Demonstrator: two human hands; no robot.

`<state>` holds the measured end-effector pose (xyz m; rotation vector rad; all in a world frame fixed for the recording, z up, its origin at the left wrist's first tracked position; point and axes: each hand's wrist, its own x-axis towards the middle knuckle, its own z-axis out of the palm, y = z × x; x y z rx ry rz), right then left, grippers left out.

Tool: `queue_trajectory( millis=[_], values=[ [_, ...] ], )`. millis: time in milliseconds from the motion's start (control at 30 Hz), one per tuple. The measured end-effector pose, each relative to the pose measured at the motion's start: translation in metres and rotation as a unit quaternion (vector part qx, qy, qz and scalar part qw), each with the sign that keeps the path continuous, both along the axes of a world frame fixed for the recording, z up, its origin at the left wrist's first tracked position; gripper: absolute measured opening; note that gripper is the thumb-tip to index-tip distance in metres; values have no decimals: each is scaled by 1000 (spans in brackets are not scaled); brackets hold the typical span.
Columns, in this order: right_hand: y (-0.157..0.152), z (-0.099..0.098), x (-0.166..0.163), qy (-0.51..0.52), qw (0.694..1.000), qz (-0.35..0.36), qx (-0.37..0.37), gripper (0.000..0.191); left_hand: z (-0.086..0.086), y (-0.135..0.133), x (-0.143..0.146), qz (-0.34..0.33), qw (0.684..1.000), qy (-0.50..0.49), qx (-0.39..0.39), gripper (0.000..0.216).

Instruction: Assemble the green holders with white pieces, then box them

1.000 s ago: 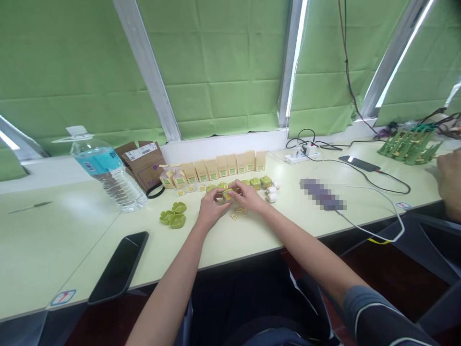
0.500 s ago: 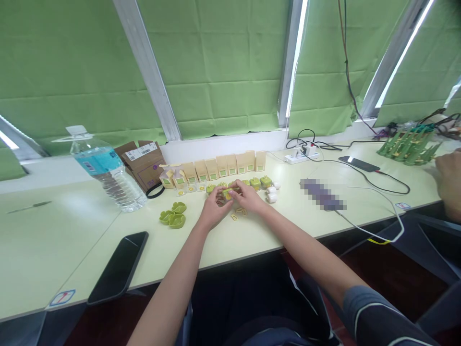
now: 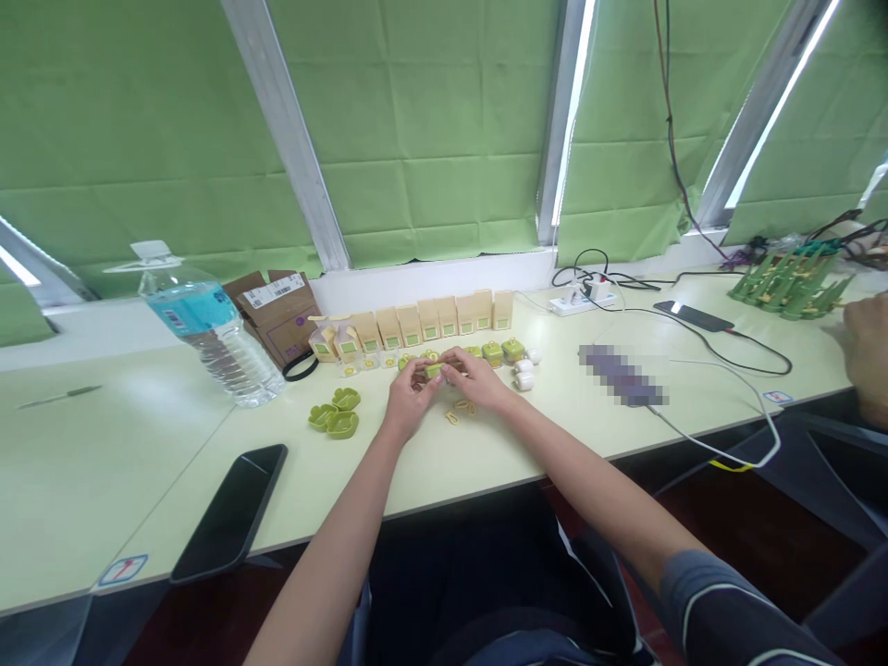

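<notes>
My left hand (image 3: 407,400) and my right hand (image 3: 475,379) meet over the table, both pinching one small green and yellow piece (image 3: 437,371) between their fingertips. Small yellow rings (image 3: 461,409) lie on the table just below my hands. Behind them runs a row of small green pots (image 3: 500,351), and further back a row of tan cartons (image 3: 434,320) with green labels. Three green clover-shaped lids (image 3: 335,413) lie to the left of my left hand.
A water bottle (image 3: 205,327) and a cardboard box (image 3: 278,313) stand at the left. One black phone (image 3: 228,523) lies near the front edge. A power strip (image 3: 581,299), cables and another phone (image 3: 692,314) are at the right. Another person's hand (image 3: 867,356) shows at the far right.
My fingers have shifted slightly on the small piece; the hands stay in the same place. The other person's hand at the right has barely moved.
</notes>
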<state>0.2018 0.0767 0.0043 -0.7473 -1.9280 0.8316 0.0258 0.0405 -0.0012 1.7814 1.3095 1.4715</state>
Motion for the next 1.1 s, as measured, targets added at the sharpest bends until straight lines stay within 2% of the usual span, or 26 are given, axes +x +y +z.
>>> queue_trajectory(
  millis=[200, 333, 500, 667, 1100],
  values=[
    [1, 1, 0, -1, 999, -27, 20, 20, 3, -1, -3, 60, 998, 1, 30, 33],
    [1, 3, 0, -30, 998, -33, 35, 15, 5, 0, -7, 121, 990, -12, 68, 32],
    [0, 4, 0, -47, 998, -28, 38, 15, 6, 3, -13, 198, 977, -59, 58, 33],
    [1, 2, 0, -55, 998, -32, 29, 14, 0, 10, -22, 264, 961, -47, 75, 31],
    [4, -3, 1, -65, 997, -25, 26, 15, -22, 27, -41, 303, 953, -21, 22, 28]
  ],
)
